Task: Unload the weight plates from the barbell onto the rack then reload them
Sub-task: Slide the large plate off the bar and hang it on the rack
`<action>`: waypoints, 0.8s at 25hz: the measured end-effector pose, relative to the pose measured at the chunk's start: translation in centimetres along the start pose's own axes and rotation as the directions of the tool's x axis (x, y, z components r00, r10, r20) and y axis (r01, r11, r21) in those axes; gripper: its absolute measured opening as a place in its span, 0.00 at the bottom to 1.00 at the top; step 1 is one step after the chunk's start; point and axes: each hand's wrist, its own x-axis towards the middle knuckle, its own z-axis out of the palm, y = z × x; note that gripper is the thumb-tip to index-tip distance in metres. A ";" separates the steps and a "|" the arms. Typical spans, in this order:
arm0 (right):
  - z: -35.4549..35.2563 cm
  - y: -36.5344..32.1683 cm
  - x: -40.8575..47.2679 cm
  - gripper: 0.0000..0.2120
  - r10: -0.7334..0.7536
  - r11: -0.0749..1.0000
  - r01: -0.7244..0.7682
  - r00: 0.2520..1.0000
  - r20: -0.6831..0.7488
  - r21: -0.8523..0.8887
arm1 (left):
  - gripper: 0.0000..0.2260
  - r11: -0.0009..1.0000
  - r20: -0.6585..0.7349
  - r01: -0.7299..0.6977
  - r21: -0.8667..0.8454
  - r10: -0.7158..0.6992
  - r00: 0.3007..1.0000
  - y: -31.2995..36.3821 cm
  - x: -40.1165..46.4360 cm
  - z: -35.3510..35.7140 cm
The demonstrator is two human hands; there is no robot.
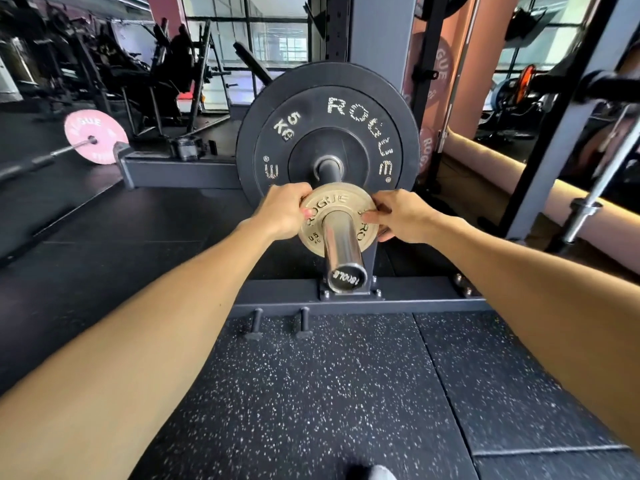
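Note:
A small tan 0.5 kg Rogue plate point(330, 206) sits on the chrome barbell sleeve point(341, 251), which points toward me at centre frame. My left hand point(284, 211) grips the plate's left rim, thumb on its face. My right hand point(401, 216) grips its right rim. Farther along the same sleeve sits a big black 5 kg Rogue bumper plate point(329, 109). A gap of bare sleeve separates the two plates.
The grey rack's base beam point(346, 301) crosses below the sleeve end, with two short pegs point(280, 323) on it. A rack upright point(377, 36) rises behind the black plate. A pink plate point(95, 136) lies on another bar far left. A second bar point(595, 188) slants at right.

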 end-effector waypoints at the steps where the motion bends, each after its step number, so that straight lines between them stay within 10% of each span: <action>1: 0.1 -0.3 -1.2 0.10 -0.001 1.000 0.001 1.000 0.000 0.000 | 0.03 1.000 -0.001 -0.004 -0.002 0.004 1.000 0.4 -1.2 -0.2; 20: -0.8 -5.2 -14.8 0.03 -0.081 0.996 0.081 0.997 0.005 0.025 | 0.04 0.997 0.041 -0.083 -0.001 0.083 0.996 5.8 -12.9 -4.8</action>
